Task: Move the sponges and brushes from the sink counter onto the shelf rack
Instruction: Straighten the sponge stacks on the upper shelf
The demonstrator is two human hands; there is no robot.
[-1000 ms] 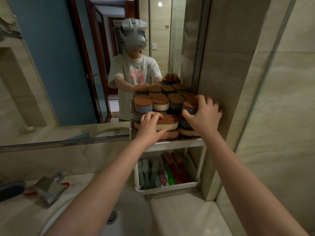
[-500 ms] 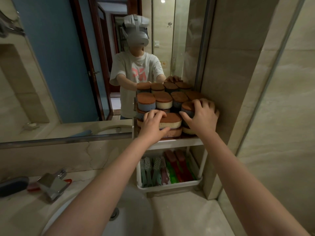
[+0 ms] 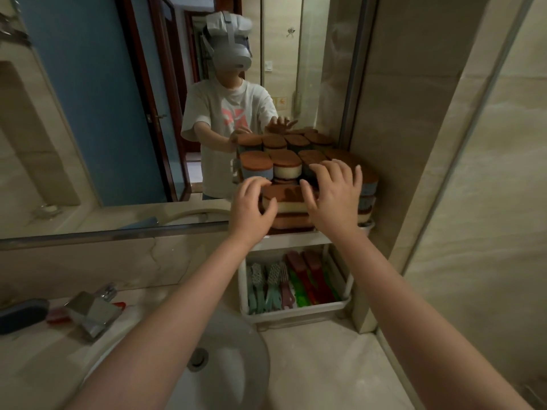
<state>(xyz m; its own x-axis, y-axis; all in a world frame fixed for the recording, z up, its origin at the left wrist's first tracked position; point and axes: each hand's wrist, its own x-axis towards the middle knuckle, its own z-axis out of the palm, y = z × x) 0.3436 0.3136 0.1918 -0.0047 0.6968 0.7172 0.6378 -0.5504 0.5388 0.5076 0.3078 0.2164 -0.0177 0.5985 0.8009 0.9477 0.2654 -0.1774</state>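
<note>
Shelf rack (image 3: 296, 310): sponges (image 3: 257, 164) stacked on top; brushes (image 3: 310, 279), seemingly, below.

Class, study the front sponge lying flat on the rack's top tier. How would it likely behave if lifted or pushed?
The front sponge is probably light and squashy: a pale foam body under a brown scouring layer. Flat and oblong, it should slide rather than roll. Pushed hard, it might nudge the sponges stacked behind it.
</note>
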